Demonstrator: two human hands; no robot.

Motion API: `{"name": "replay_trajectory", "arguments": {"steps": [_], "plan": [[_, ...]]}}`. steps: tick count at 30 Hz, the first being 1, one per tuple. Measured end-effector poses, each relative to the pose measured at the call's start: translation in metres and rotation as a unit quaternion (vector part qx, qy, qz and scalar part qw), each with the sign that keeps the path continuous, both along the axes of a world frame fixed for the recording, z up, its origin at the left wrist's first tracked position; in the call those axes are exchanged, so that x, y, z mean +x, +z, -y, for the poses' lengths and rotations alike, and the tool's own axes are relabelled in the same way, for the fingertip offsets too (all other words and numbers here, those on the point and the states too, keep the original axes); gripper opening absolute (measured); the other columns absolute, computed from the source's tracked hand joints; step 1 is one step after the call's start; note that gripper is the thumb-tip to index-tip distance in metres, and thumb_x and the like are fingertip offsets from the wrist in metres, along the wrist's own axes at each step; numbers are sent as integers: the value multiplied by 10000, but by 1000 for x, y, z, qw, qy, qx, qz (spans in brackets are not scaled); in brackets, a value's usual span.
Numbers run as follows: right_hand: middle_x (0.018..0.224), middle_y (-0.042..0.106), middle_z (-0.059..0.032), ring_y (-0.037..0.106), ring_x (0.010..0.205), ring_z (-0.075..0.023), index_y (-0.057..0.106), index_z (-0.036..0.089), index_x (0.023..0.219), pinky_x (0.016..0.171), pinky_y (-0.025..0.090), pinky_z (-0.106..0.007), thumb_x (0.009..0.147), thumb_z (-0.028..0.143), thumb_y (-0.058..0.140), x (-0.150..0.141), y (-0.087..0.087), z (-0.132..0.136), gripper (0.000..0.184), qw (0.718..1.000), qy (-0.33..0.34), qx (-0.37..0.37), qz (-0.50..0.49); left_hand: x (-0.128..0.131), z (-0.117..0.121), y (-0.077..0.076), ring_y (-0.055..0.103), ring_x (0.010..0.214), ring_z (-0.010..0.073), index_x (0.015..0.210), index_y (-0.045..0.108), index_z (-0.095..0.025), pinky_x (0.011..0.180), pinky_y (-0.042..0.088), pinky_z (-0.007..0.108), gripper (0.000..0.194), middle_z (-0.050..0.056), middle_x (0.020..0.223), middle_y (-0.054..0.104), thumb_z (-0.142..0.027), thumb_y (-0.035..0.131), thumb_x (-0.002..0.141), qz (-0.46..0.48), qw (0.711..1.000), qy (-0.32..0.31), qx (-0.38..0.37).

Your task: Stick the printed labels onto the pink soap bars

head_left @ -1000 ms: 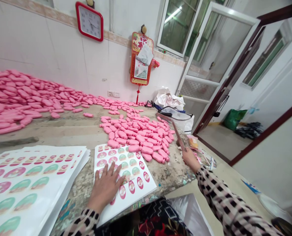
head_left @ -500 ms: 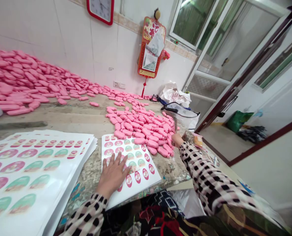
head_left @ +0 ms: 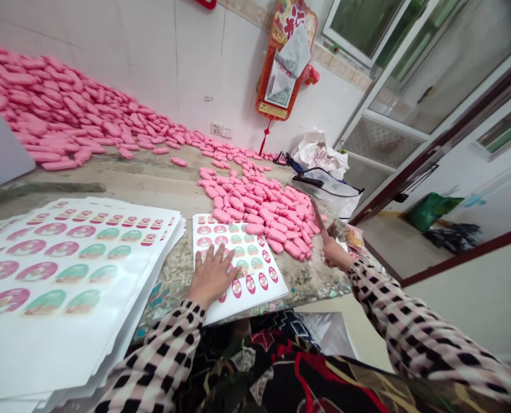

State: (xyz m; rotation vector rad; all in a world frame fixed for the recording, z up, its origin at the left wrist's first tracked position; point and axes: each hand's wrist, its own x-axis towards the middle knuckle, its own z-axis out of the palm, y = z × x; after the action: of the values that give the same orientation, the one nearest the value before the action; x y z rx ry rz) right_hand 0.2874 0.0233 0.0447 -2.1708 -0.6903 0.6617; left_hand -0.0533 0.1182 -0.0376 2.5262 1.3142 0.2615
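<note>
One printed sheet (head_left: 259, 295) lies flat on the worn worktable (head_left: 152, 172), close to the person's body, rows of pink, green and red label pictures facing up. And there's the left hand (head_left: 212, 275), palm down right on it, fingers (head_left: 218, 255) apart! Just past the sheet's far right edge sits the near heap (head_left: 259, 209), plump pink pieces packed close, a few lapping over the paper. Over to the right of the sheet, the right hand (head_left: 336, 254) has its fingers curled round the near end of a thin strip (head_left: 318, 215), which slants away along the heap's right side.

Left of the sheet, a bigger label stack (head_left: 66, 344) spreads its uneven edges. Beyond that stack, far left of the sheet, rises the big pile (head_left: 66, 109), pink all the way, trailing along the wall. Out beyond the sheet to the far right, a clear bag (head_left: 339, 195) with dark trim slumps in front of a crumpled white bag (head_left: 318, 154), and a red hanging calendar (head_left: 287, 63) tops the lot, up on the wall.
</note>
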Motion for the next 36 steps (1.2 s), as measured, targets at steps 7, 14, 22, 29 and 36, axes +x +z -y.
{"name": "replay_trajectory", "arguments": {"steps": [7,14,22,29,36], "plan": [[497,463,61,423,359,-70,498,212,1091,353,322,-163,748,128,511,-1,-10,67,353,996,-6,-51,70,1,-2,-3,95,1382,342,1409,321,-288,1055,10,588,653,53,1519,190,-614,159,868,-3,1000,-2,10],[430,396,103,404,283,-86,333,212,1344,309,295,-158,773,244,427,-37,-25,121,579,998,34,-9,58,2,-2,2,130,1379,333,1410,308,-317,1047,76,600,596,35,1515,203,-550,137,889,-33,999,2,14],[640,623,-6,578,471,-151,245,190,1436,438,458,-238,823,365,393,-60,-62,167,654,995,5,16,101,3,-4,-3,134,1378,337,1409,311,-314,1041,85,606,585,36,1513,202,-541,179,886,-46,999,6,26],[1253,564,-113,506,1180,-264,448,166,1326,950,423,-350,739,422,463,-10,-66,123,641,977,6,97,191,0,-4,-6,130,1383,317,1393,339,-328,1063,69,577,576,27,1504,224,-560,199,885,-28,999,3,33],[542,563,9,553,455,-156,477,151,1234,453,438,-251,787,258,432,31,1,-27,462,988,54,45,136,-3,-1,-1,105,1389,294,1391,321,-362,1083,74,561,595,-9,1505,199,-607,150,876,-8,1000,9,12]]}}
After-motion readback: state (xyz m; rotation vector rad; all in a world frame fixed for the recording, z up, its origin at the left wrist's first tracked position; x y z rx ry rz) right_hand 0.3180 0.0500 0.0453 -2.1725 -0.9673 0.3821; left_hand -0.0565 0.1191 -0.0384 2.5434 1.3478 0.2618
